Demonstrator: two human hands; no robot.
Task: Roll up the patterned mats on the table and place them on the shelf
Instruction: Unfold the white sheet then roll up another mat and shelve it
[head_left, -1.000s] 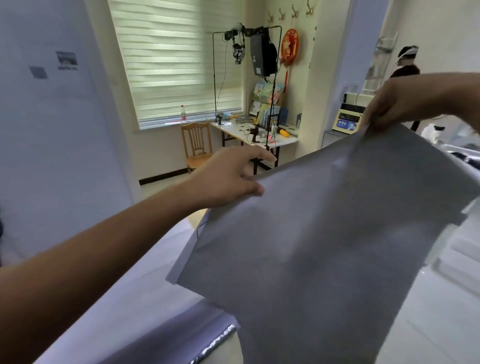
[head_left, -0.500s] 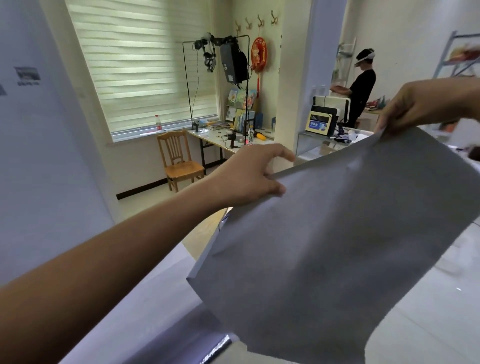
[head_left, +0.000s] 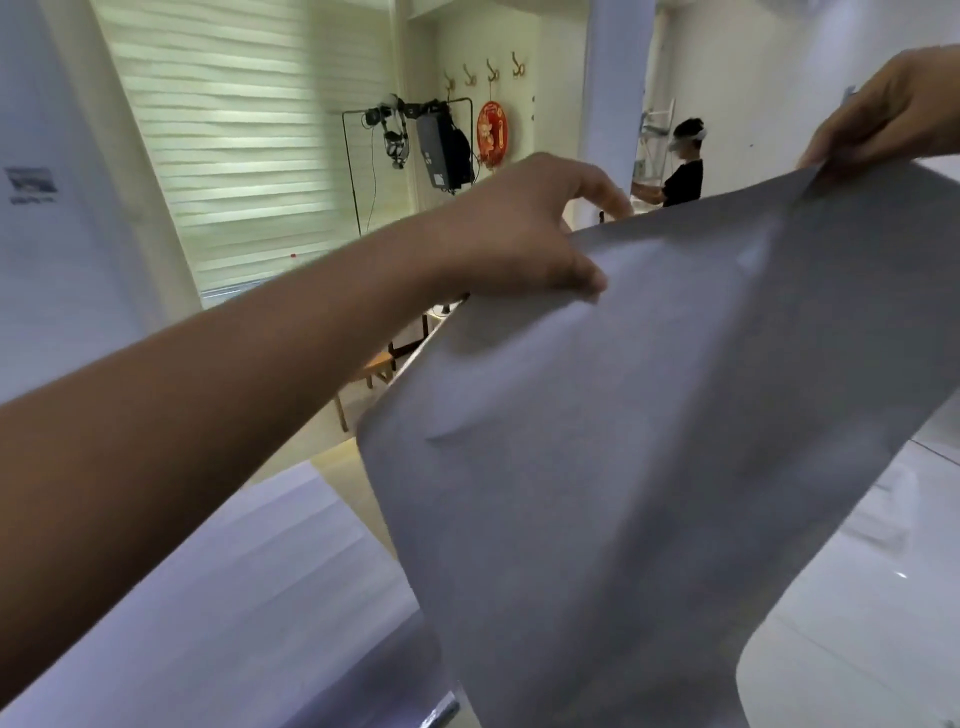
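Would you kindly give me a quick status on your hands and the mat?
Left hand pinches mat top edge. Right hand pinches the far corner. Mat held up, unrolled. No obstruction seen.

My right hand (head_left: 893, 109) is cut by the right edge. The mat (head_left: 623, 441) hides most of the wooden chair (head_left: 375, 366) behind it, and its lower end leaves the bottom edge.

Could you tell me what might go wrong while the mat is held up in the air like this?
1. The left hand and right hand each pinch only the top edge of the grey mat, so either grip could slip and let the hanging sheet drop.
2. The mat hides much of what lies below it, so lowering it to roll may be partly blind.
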